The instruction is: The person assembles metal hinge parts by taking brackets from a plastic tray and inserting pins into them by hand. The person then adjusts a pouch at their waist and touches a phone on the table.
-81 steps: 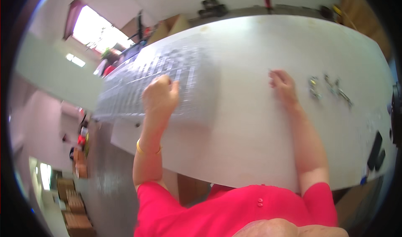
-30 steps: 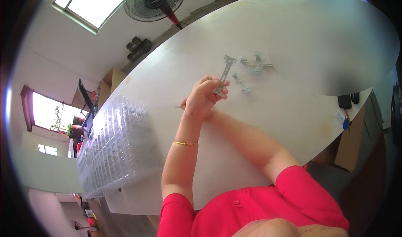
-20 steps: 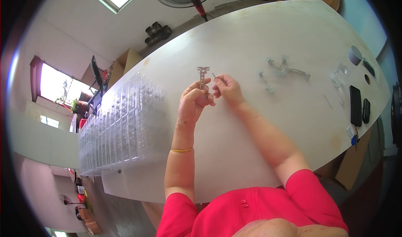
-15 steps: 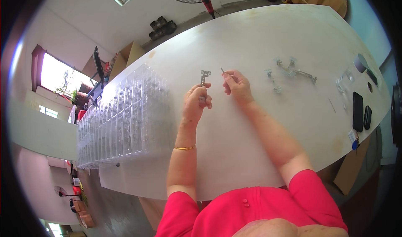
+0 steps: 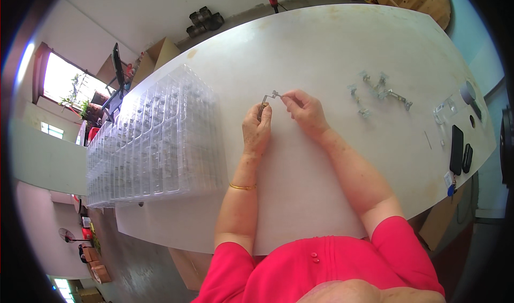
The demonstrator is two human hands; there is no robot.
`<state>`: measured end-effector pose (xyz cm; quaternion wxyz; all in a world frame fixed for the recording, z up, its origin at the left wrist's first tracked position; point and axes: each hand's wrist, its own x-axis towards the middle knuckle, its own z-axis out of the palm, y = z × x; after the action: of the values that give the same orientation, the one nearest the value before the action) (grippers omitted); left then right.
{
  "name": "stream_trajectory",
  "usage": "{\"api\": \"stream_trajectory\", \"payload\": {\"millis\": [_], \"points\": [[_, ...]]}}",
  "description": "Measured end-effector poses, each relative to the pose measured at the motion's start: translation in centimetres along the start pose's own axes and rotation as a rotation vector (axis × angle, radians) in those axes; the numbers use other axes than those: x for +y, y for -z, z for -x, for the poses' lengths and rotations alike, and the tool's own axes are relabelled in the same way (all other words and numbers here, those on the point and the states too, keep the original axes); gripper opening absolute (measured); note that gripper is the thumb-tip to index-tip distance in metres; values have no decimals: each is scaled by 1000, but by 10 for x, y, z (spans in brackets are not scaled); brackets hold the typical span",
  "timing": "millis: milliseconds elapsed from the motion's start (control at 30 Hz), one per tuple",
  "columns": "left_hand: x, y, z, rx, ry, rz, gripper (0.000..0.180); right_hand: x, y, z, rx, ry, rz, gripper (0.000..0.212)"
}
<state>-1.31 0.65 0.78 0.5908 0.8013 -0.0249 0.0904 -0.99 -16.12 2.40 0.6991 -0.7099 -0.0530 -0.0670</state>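
Note:
My left hand [image 5: 257,129] is closed around the lower part of a small metal bracket [image 5: 271,95], whose winged end sticks up past the thumb and is tilted to the right. My right hand [image 5: 306,113] pinches a thin metal pin at the bracket's far end. The fingertips cover most of this pin, and I cannot make out whether it sits in the bracket. Several more metal bracket pieces [image 5: 396,97] lie in a loose group on the white table [image 5: 321,196], off to the right.
Stacked clear plastic trays [image 5: 160,142] with small parts fill the table's left side. At the right are a black phone-like case [image 5: 456,149], a small black case [image 5: 467,158], keys [image 5: 452,189], a clear container [image 5: 445,110], a roll of tape [image 5: 467,92] and a thin rod [image 5: 428,139].
My hands have come together, bringing the pin from beside the bracket to its end. The left hand has turned, tipping the bracket to the right. The view has shifted slightly.

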Motion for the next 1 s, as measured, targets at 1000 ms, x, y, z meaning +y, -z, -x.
{"api": "stream_trajectory", "payload": {"millis": [1000], "points": [[7,3,14,28,-392,-454,22,5,-2,0,-65,-27,33,14]]}}
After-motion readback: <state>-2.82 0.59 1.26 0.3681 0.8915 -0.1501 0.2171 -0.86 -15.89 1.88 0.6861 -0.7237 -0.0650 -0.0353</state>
